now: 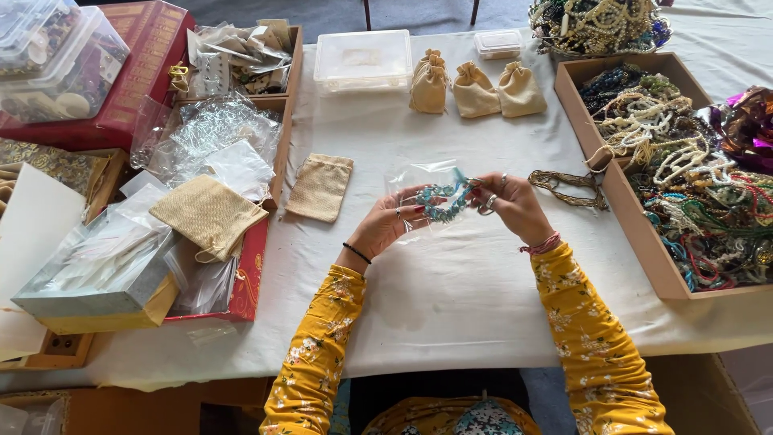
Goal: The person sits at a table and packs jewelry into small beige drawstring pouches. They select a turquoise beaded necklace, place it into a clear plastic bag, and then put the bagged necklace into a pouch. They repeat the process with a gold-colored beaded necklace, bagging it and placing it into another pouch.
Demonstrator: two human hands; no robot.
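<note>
My left hand (385,224) and my right hand (512,205) are raised over the white tablecloth (451,282) and together hold a teal bead necklace (445,200) at the mouth of a small clear plastic bag (419,179). The left hand pinches the bag and the lower beads. The right hand grips the other end of the strand. Both sleeves are yellow with flowers.
A flat beige pouch (320,187) lies left of the hands; three filled pouches (475,89) stand behind. A wooden tray (644,234) of mixed bead necklaces is on the right, with a gold chain (568,187) beside it. Boxes, clear bags and red cases crowd the left.
</note>
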